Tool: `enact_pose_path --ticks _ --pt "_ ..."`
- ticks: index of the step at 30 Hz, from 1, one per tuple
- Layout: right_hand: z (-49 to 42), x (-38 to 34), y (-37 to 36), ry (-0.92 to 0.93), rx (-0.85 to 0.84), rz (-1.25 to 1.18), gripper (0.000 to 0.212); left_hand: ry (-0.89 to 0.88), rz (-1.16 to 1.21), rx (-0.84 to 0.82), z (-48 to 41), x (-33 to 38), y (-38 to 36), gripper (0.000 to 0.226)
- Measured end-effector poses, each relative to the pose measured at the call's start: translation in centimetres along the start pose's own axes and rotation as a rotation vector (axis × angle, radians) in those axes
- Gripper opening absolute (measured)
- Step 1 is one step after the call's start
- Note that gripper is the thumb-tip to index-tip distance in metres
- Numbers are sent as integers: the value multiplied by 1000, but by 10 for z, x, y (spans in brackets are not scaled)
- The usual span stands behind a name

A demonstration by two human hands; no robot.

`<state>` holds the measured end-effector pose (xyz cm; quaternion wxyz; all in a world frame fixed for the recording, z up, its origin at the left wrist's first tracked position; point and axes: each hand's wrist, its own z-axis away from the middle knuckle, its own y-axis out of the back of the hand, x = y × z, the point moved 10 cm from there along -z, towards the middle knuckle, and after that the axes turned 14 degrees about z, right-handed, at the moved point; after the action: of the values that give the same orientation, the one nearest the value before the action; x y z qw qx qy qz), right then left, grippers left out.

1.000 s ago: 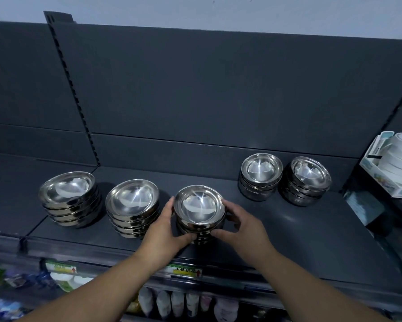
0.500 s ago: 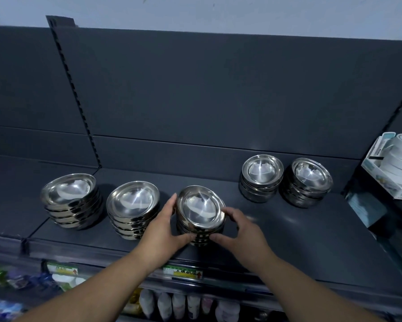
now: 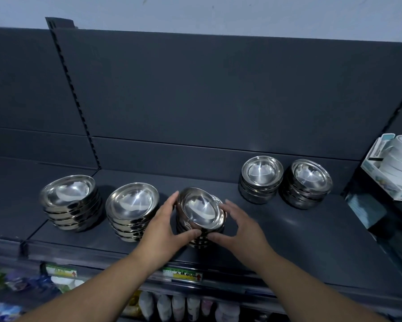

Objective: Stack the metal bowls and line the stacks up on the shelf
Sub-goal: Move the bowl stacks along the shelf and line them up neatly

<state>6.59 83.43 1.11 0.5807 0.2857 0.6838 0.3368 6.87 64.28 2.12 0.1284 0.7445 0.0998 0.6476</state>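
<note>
Several stacks of shiny metal bowls stand on the dark shelf (image 3: 299, 231). The middle stack (image 3: 201, 212) sits near the front edge, its top bowl tilted toward the right. My left hand (image 3: 162, 225) grips the stack's left side, thumb at the front and fingers round the rim. My right hand (image 3: 238, 226) cups its right side, thumb touching the front low down, fingers spread near the rim. Two wider stacks stand to the left, the far one (image 3: 71, 202) and the nearer one (image 3: 131, 210). Two smaller stacks, one (image 3: 261, 178) beside the other (image 3: 308, 183), stand at the back right.
White round containers in a pale box (image 3: 395, 168) sit on a side shelf at the right. A price label (image 3: 182, 274) is on the shelf's front rail. Packaged goods (image 3: 179, 306) hang on the level below. A slotted upright (image 3: 77, 98) divides the back panel.
The top bowl of the middle stack has tipped to the right. My right fingers have lifted and spread off the rim; my left hand keeps its hold.
</note>
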Motion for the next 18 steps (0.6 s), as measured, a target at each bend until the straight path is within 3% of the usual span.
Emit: enact_pose_path --ticks 3,5,9,15,18 --pt "-3 1 -5 7 -11 -23 52 -42 -36 -36 0 5 -3 99" --pt "-3 3 -5 1 -5 -38 48 -81 -77 -43 0 9 -4 85" --pt "-1 0 2 10 26 -40 58 -95 -85 20 1 11 1 68" --pt "-4 0 14 -27 53 -166 80 -65 54 45 3 12 4 64" --pt "-6 3 17 -31 53 -185 78 -34 83 20 2 8 -4 64"
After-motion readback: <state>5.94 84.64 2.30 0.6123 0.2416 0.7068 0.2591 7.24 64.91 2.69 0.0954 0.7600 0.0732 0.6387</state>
